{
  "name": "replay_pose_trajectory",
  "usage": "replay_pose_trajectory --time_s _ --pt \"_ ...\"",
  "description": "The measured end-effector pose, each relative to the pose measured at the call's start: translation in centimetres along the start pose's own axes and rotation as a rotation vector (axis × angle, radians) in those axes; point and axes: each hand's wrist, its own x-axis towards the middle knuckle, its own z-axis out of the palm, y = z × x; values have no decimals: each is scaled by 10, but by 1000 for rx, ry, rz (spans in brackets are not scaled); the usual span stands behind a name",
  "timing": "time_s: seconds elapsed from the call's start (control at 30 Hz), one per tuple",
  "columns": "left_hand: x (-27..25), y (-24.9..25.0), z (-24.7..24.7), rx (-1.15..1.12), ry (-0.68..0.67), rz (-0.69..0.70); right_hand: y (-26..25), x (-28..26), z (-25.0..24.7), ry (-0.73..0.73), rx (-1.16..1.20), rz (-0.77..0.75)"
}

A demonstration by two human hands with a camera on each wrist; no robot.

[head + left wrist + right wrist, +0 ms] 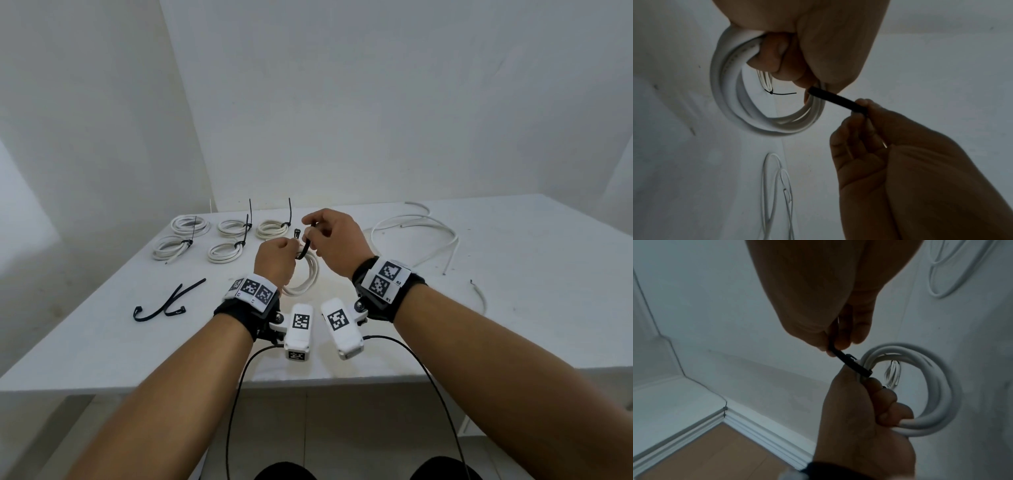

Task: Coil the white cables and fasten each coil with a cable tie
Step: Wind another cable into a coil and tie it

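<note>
Gripping a white cable coil (306, 274) with left hand (275, 261), fingers curled round the bundled loops, coil hanging from the fist just above the counter (445, 325) near centre. Pinching a black cable tie (304, 248) in right hand (337, 245), thumb and forefinger closed on the strap, other fingers loosely curled. Tie running from right fingertips (861, 104) down to the coil beside the left thumb; square head visible against the coil in the right wrist view (852, 364). Cannot tell whether the strap is threaded through the head.

Five finished coils (233, 240) lying on the counter at 10 to 11 o'clock of the hands, in two rows, each cinched with a black tie, tails sticking up. Nearest of these just beside the right fingertips at 11 o'clock.

Loose uncoiled white cable (418, 236) sprawled at 2 o'clock of the hands, well apart from the held coil, more strands trailing toward 3 o'clock. Same loose loops seen in the left wrist view (774, 186) and at top right in the right wrist view (953, 269).

Two spare black ties (164, 303) crossed on the counter at 8 o'clock of the left hand, apart from everything else.

Marker-tagged wrist bands (385, 281) and white camera pods (299, 329) on both wrists, black wires dropping off the near counter edge.
</note>
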Motion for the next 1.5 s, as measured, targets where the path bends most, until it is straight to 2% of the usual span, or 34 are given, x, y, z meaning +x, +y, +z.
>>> replay_pose_trajectory --time_s 0.07,0.27,0.37,0.5,0.67,0.77,0.9,1.13,1.27,1.5 --pt "1 -2 0 8 13 12 2 -1 2 -19 -59 4" --pt "-6 -1 4 40 -7 34 12 0 4 12 -3 135" --pt "-13 0 6 121 -41 122 16 5 1 19 -4 197" --pt "-15 -2 6 168 -102 223 17 7 -6 -40 -26 218" --pt "-15 -3 8 181 -69 273 12 5 -10 -65 -46 188" --pt "-14 -2 10 201 -54 252 11 3 -11 -83 -101 157" --pt "-11 -3 9 116 -6 172 13 -2 -10 -130 -168 138" --pt "-13 -5 7 125 1 139 15 -5 -5 38 48 144" --pt "-15 -3 7 134 -5 162 15 -8 -7 28 -44 79" --pt "-17 0 8 138 -16 169 14 -8 -12 40 -181 65"
